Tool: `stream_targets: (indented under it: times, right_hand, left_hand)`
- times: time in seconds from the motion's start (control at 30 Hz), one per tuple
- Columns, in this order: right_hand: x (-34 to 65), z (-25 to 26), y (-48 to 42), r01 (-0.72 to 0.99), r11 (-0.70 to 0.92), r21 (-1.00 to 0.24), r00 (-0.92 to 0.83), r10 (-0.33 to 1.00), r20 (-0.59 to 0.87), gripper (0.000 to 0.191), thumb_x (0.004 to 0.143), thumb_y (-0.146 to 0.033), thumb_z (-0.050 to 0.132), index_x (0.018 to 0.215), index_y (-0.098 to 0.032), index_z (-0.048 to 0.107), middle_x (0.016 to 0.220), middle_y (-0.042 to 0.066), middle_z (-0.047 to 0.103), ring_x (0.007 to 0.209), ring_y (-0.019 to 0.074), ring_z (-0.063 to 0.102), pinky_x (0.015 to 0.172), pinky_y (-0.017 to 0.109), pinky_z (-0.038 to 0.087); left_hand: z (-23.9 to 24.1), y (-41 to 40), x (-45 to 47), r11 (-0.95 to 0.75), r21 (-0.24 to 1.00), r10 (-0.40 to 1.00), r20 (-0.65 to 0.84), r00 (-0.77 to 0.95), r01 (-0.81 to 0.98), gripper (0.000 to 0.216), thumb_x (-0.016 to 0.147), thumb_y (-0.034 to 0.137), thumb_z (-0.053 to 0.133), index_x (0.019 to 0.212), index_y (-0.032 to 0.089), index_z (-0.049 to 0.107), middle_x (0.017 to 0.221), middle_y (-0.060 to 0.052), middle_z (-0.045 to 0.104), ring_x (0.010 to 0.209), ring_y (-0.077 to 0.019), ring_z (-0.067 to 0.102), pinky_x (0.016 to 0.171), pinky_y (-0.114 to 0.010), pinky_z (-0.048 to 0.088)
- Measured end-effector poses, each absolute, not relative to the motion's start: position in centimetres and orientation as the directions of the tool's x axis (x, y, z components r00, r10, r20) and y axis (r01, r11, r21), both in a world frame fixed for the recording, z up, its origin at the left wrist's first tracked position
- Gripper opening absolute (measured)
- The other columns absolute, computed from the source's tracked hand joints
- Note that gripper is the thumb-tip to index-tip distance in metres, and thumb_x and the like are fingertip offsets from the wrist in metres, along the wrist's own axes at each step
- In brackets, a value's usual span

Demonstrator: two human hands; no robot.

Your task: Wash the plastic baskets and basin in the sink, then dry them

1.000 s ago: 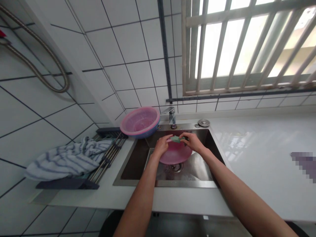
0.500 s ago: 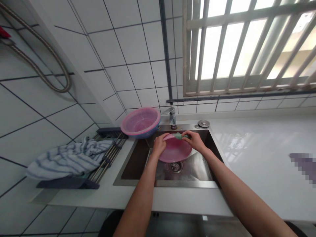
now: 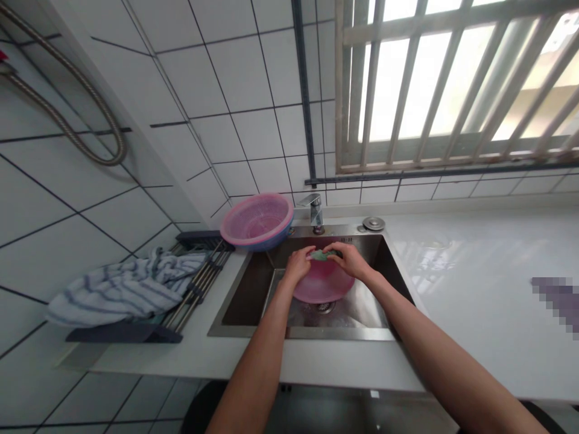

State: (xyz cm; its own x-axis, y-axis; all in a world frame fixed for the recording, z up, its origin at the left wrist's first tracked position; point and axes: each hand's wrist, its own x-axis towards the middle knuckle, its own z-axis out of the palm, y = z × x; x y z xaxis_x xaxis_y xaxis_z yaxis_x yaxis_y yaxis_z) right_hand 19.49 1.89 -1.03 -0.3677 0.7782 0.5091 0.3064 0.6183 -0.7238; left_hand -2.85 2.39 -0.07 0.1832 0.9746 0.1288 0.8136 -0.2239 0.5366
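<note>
Over the steel sink [image 3: 244,301], my left hand [image 3: 296,265] grips the left rim of a pink plastic bowl [image 3: 323,284], fingers curled round the edge. My right hand [image 3: 350,260] is closed on a small green scrubbing cloth [image 3: 321,255] and presses it against the bowl's far rim. The bowl is tilted towards me above the drain [image 3: 323,307]. Both forearms reach in from the bottom of the view.
A pink colander in a blue basin [image 3: 257,222] stands at the sink's back left corner beside the tap [image 3: 314,211]. A striped towel [image 3: 122,288] lies on a drying rack [image 3: 199,283] at left. White counter [image 3: 474,271] runs to the right under a barred window.
The right hand with the cloth has slid left along the bowl's far rim, towards the left hand. The bowl has dropped a little and covers more of the drain.
</note>
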Motion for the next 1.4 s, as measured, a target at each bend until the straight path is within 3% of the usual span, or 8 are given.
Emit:
stream_targets:
  times: [0.13,0.27,0.4,0.6,0.83,1.1,1.23,1.4]
  right_hand:
    - [20.9,-1.2,2.5,0.359,0.508,-0.783,-0.281,0.859,0.428,0.016,0.091,-0.03,0.068,0.1,-0.021,0.078,0.096,0.005,0.078,0.081,0.0209,0.072,0.08,0.031,0.054]
    - [19.5,-0.2,1.5,0.323,0.619,-0.716,-0.318,0.783,0.534,0.014,0.091,-0.028,0.07,0.101,-0.023,0.079,0.1,0.006,0.078,0.092,0.0214,0.072,0.087,0.031,0.052]
    - [18.4,0.2,0.9,0.307,0.674,-0.672,-0.419,0.73,0.541,0.013,0.092,-0.025,0.071,0.101,-0.024,0.08,0.099,0.005,0.077,0.089,0.0197,0.071,0.083,0.029,0.051]
    - [20.0,-0.3,1.8,0.375,0.565,-0.735,-0.303,0.824,0.479,0.01,0.089,-0.028,0.073,0.095,-0.023,0.079,0.095,0.003,0.079,0.084,0.0197,0.071,0.082,0.029,0.05]
    - [18.5,0.4,0.7,0.372,0.644,-0.668,-0.395,0.761,0.514,0.011,0.091,-0.028,0.07,0.1,-0.024,0.078,0.098,0.004,0.077,0.087,0.0195,0.07,0.08,0.028,0.049]
    - [21.9,-0.7,3.0,0.396,0.504,-0.768,-0.153,0.861,0.486,0.016,0.088,-0.035,0.068,0.094,-0.021,0.073,0.091,0.004,0.076,0.077,0.0199,0.066,0.075,0.03,0.05]
    - [20.7,-0.6,2.4,0.4,0.532,-0.746,-0.238,0.847,0.476,0.011,0.089,-0.025,0.064,0.094,-0.021,0.073,0.09,0.003,0.075,0.077,0.0192,0.065,0.076,0.029,0.049]
    - [18.9,0.1,1.2,0.399,0.639,-0.658,-0.36,0.769,0.529,0.015,0.09,-0.016,0.062,0.097,-0.023,0.073,0.098,0.005,0.075,0.089,0.0199,0.067,0.083,0.03,0.048]
  left_hand:
    - [0.5,2.3,-3.2,-0.17,0.532,0.983,0.146,0.108,0.83,0.054,0.087,0.004,0.055,0.135,0.025,0.07,0.138,-0.006,0.07,0.129,-0.0242,0.064,0.115,-0.035,0.044]
    - [0.6,1.8,-2.1,-0.207,0.525,0.978,0.121,0.168,0.826,0.044,0.089,0.009,0.057,0.124,0.028,0.077,0.128,-0.005,0.075,0.123,-0.0247,0.067,0.107,-0.032,0.047]
    - [0.8,1.4,-1.4,-0.28,0.479,0.958,0.078,0.278,0.832,0.034,0.091,0.017,0.059,0.114,0.03,0.08,0.117,-0.006,0.079,0.118,-0.0273,0.069,0.102,-0.033,0.049]
    - [1.2,1.7,-2.6,-0.185,0.47,0.979,0.162,0.121,0.863,0.049,0.085,0.006,0.056,0.124,0.029,0.076,0.125,-0.004,0.077,0.12,-0.026,0.068,0.106,-0.034,0.047]
    - [0.4,1.7,-1.7,-0.25,0.482,0.968,0.099,0.232,0.839,0.044,0.089,0.011,0.055,0.12,0.032,0.078,0.124,-0.003,0.077,0.12,-0.027,0.068,0.105,-0.035,0.048]
    - [0.9,2.3,-3.2,-0.142,0.621,0.979,0.203,0.017,0.771,0.044,0.088,0.009,0.055,0.124,0.027,0.075,0.127,-0.003,0.076,0.118,-0.0215,0.069,0.106,-0.03,0.049]
    - [-0.1,2.4,-2.8,-0.195,0.574,0.978,0.18,0.111,0.795,0.049,0.086,0.012,0.063,0.132,0.026,0.071,0.134,-0.005,0.073,0.124,-0.024,0.066,0.11,-0.033,0.047]
    - [-0.8,2.5,-2.1,-0.244,0.575,0.968,0.098,0.231,0.781,0.058,0.086,0.001,0.051,0.134,0.028,0.071,0.138,-0.003,0.07,0.131,-0.0223,0.063,0.113,-0.033,0.045]
